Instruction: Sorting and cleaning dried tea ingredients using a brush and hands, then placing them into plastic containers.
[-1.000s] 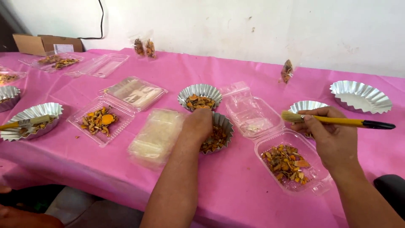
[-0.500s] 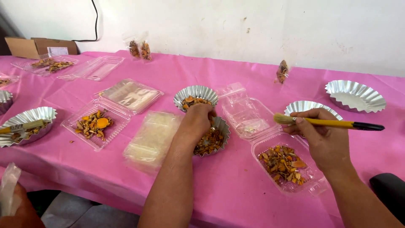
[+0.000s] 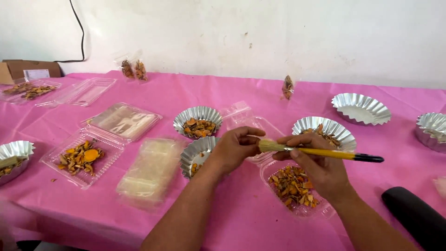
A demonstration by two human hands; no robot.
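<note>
right hand grip: the right hand (image 3: 320,169) is pinching the yellow handle of a brush (image 3: 320,151) between thumb and fingers, closed on it near the bristle end; the black tip is pointing right.
left hand grip: the left hand (image 3: 234,149) is curling its fingertips around the pale bristles, closed lightly on them; what, if anything, is sitting between the fingers cannot be told.
brush position: it is lying almost level, above the gap between the near foil cup (image 3: 195,155) and the clear plastic tray (image 3: 320,210) holding orange and brown dried pieces.
near surroundings: a second foil cup (image 3: 197,122) with pieces is sitting just beyond the left hand; a third (image 3: 325,129) is sitting beyond the right hand; a clear plastic bag (image 3: 241,115) is lying between them.
left of scene: a stack of clear bags (image 3: 151,169), a closed clear box (image 3: 124,121) and an open tray of pieces (image 3: 81,158) are resting on the pink tablecloth (image 3: 241,218).
far right: two more foil cups (image 3: 361,108) are standing apart, the nearer one empty.
handling advice: judging from this pose, the handle hand should be keeping the brush steady and level while the other works the bristles gently, over a cup or tray so loosened bits are falling inside.
</note>
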